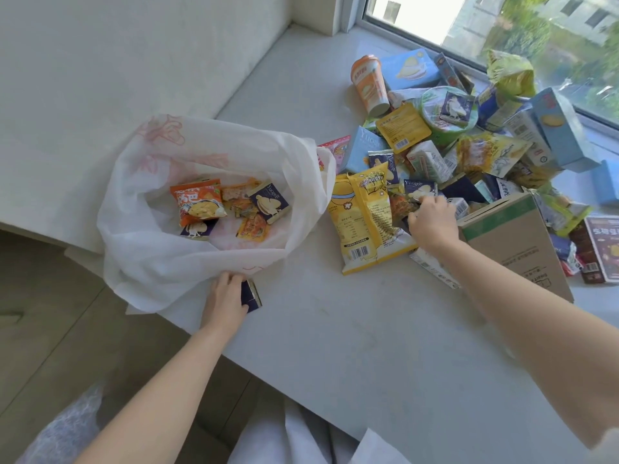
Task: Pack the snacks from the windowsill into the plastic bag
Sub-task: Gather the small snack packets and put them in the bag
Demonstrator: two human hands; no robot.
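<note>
A white plastic bag (187,262) lies open on the windowsill (351,329) at the left. Inside it are an orange snack pack (196,204), a dark blue packet (269,202) and several small orange packets. My left hand (226,301) rests at the bag's near rim, closed on a small dark blue packet (252,294). A heap of snacks (469,145) fills the sill on the right. My right hand (432,221) reaches into the heap beside a large yellow bag (365,222), fingers closing around a small packet (417,192); the grip is partly hidden.
A brown cardboard box (516,242) lies tipped right of my right hand. An orange cup (370,85) and blue boxes (410,68) sit near the window (502,28). The sill's edge drops to the floor (50,329) at the left.
</note>
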